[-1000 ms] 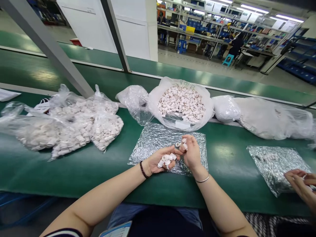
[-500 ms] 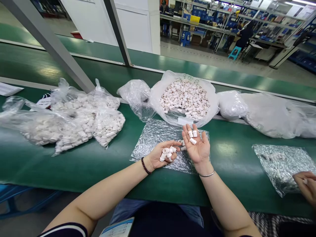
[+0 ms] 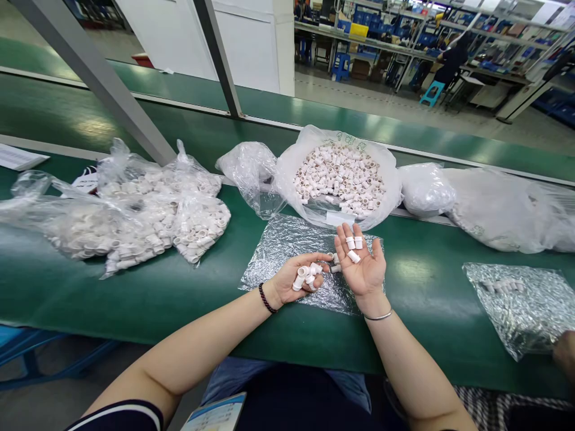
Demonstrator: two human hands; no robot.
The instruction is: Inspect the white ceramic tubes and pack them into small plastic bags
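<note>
So the green surface (image 3: 202, 311) runs right across, its near edge just ahead of the person's lap. There's a nice open stretch left of the work spot, reaching to the tied bags of fittings (image 3: 148, 227), and another on the right, up to a second silver sheet (image 3: 521, 305). The far side is tighter: an open plastic bag (image 3: 287, 173) full of white fittings sits right by the back edge of the silver bubble sheet (image 3: 274, 251). A green strip separates that sheet's front edge from the surface's edge.

Both hands are over the sheet, close together. The left hand (image 3: 291, 278) has its grip curled round a handful of white pipe fittings (image 3: 306, 278), pointing every which way, one with its open end tipped up. The right hand (image 3: 362, 269) has its grip spread wide, palm up, carrying three fittings: two side by side with long axes roughly along the fingers, and a lower one (image 3: 354, 257) lying slantwise. A couple more show between the hands, partly hidden.
</note>
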